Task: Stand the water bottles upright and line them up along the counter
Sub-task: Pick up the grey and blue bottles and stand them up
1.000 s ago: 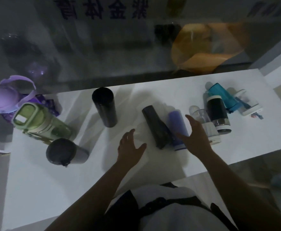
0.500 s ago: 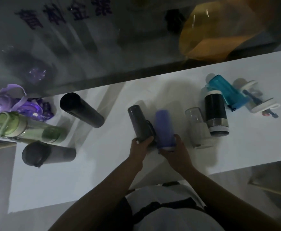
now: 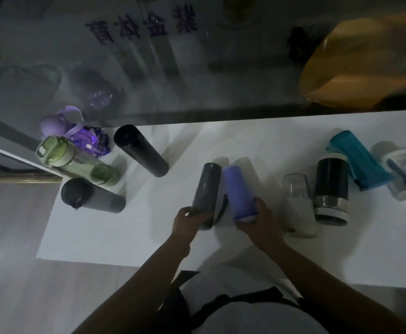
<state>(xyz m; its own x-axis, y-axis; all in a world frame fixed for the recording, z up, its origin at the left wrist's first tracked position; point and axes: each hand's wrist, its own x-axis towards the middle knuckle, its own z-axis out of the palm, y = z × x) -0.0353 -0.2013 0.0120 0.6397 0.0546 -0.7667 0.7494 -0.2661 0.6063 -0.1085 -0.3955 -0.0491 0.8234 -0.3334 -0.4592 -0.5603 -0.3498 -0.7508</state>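
Observation:
My left hand (image 3: 189,220) grips the near end of a dark grey bottle (image 3: 206,189) in the middle of the white counter (image 3: 129,232). Right beside it my right hand (image 3: 257,220) holds the near end of a purple bottle (image 3: 239,191). Both bottles are tilted up off the counter. To the right are a clear bottle (image 3: 294,189), a black bottle with a steel band (image 3: 331,186), a teal bottle (image 3: 357,160) and a clear white-lidded bottle (image 3: 404,177). At the left are a black flask (image 3: 140,150), a green bottle (image 3: 76,165), a dark grey jug (image 3: 91,198) and a lilac bottle (image 3: 59,124).
A glass wall with purple lettering (image 3: 139,27) runs along the counter's far edge, with an orange shape (image 3: 361,61) behind it. The counter's left end (image 3: 50,213) drops to a grey floor (image 3: 11,249). My torso is close against the near edge.
Both hands reached forward and closed on the two middle bottles, which were lying flat a second ago. They now lift the bottles' ends. The camera view has shifted right.

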